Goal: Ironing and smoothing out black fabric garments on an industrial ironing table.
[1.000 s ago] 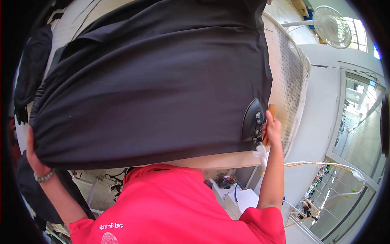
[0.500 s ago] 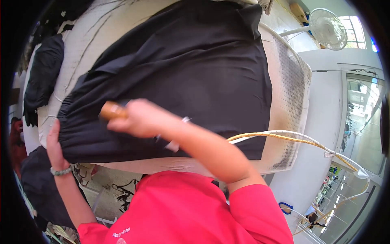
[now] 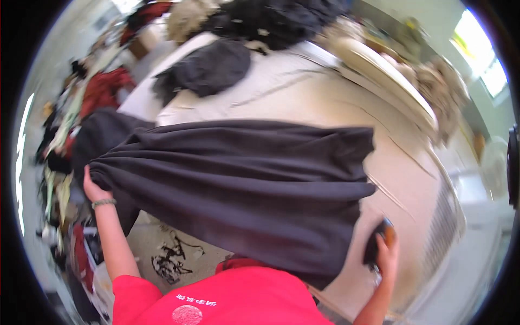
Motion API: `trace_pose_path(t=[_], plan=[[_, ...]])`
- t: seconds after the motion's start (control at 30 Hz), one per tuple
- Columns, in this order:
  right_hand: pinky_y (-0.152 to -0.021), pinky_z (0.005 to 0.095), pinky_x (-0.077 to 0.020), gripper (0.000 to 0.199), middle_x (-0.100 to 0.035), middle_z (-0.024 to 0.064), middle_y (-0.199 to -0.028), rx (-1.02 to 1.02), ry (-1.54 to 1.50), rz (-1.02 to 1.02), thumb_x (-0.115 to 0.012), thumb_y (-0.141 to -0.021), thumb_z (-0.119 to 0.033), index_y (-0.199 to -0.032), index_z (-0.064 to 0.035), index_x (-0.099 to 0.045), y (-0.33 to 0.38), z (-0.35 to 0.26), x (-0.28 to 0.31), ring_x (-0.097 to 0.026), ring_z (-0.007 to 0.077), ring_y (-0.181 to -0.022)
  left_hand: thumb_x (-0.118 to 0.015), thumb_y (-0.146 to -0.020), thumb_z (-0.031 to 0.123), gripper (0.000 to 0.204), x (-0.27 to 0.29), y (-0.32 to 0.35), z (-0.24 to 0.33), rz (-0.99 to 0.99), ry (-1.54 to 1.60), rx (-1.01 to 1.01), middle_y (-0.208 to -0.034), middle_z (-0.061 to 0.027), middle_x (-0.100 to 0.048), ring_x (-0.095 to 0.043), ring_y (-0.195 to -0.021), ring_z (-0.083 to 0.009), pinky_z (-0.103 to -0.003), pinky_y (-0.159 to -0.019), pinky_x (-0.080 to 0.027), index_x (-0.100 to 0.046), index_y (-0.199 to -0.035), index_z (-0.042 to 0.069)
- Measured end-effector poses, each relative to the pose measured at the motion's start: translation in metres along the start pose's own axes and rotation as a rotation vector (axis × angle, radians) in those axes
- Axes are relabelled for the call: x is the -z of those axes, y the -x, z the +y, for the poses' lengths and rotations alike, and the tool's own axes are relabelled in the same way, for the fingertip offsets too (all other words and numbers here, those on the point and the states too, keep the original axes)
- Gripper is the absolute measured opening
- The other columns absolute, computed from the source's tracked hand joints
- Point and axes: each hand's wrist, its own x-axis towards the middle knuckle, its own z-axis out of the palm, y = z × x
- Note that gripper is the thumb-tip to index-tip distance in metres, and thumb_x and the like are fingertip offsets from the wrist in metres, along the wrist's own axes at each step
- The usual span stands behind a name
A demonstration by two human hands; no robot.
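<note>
A red shirt point(image 3: 249, 295) is seen at the lower edge, with bare forearms extended to either side. By the right hand point(image 3: 388, 254), the orange-brown handle of a dark iron point(image 3: 372, 246) is grasped; the iron is positioned over the pale counter point(image 3: 401, 200), just beside the garment's open edge, and whether its sole is pressed to the surface cannot be told. By the left hand point(image 3: 96, 188), on whose wrist a beaded bracelet point(image 3: 104, 203) is worn, the gathered end of a dark garment point(image 3: 244, 189) is clutched. The garment is stretched in long folds from that hand across the near part of the counter. Below it, black straps point(image 3: 172, 257) are strewn on the floor. Beyond the garment, a crumpled dark bundle point(image 3: 211, 67) is placed on the counter. At the far side, a padded board point(image 3: 379, 76) is flanked by a black heap point(image 3: 281, 19) and beige cloth point(image 3: 441, 86).
</note>
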Motion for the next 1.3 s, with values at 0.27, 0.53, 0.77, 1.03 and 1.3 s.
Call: trace_pose_path(t=[0.27,0.53,0.77,1.03,1.3], plan=[[-0.070,0.0405,-0.0538,0.069,-0.068,0.0131,-0.098,-0.298,0.153,-0.258,-0.075,-0.090,-0.037,-0.151,-0.0147,-0.050,-0.064,0.117,0.077,-0.061,0.0235,-0.076,-0.058,-0.100,0.031,0.045,0.178,0.187,0.272,0.622,0.020,-0.773,-0.125,-0.0173,-0.068,-0.069,-0.108,-0.0318,-0.048,-0.098,-0.056,-0.062,-0.125,-0.007],[-0.080,0.0418,-0.0524,0.051,-0.066,0.0206,-0.099,0.707,0.602,0.371,-0.065,-0.095,-0.033,-0.134,-0.0011,-0.058,-0.130,0.035,-0.007,-0.066,0.0295,-0.088,-0.048,-0.107,0.028,0.039,0.124,0.251,0.157,-0.175,-0.091,-0.098,-0.127,-0.0127,-0.067,-0.064,-0.118,-0.0244,-0.040,-0.106,-0.048,-0.059,-0.130,-0.001],[-0.079,0.0307,-0.0563,0.054,-0.069,0.0077,-0.088,0.786,-0.355,-0.863,-0.058,-0.099,-0.003,-0.150,-0.0054,-0.043,0.158,-0.179,-0.195,-0.066,0.0153,-0.080,-0.053,-0.103,0.037,0.044,0.086,0.261,0.120,-0.211,0.110,0.025,-0.116,-0.0133,-0.070,-0.067,-0.109,-0.0251,-0.040,-0.099,-0.052,-0.060,-0.121,-0.003],[-0.071,0.0306,-0.0586,0.091,-0.076,0.0098,-0.088,0.922,-0.412,-1.302,-0.069,-0.093,-0.007,-0.162,-0.0112,-0.010,0.428,-0.270,-0.257,-0.076,0.0201,-0.076,-0.058,-0.101,0.020,0.022,0.142,0.257,0.065,-0.198,0.416,0.384,-0.107,-0.0109,-0.069,-0.068,-0.099,-0.0223,-0.039,-0.095,-0.056,-0.061,-0.110,0.001],[-0.072,0.0225,-0.0510,0.022,-0.069,0.0047,-0.088,1.271,-0.556,-0.995,-0.057,-0.093,0.006,-0.112,-0.0004,-0.065,0.453,-0.315,-0.319,-0.063,0.0073,-0.080,-0.060,-0.097,0.011,0.059,0.233,0.260,0.115,-0.369,0.047,0.225,-0.145,-0.0155,-0.051,-0.052,-0.134,-0.0262,-0.039,-0.107,-0.049,-0.038,-0.148,-0.005]])
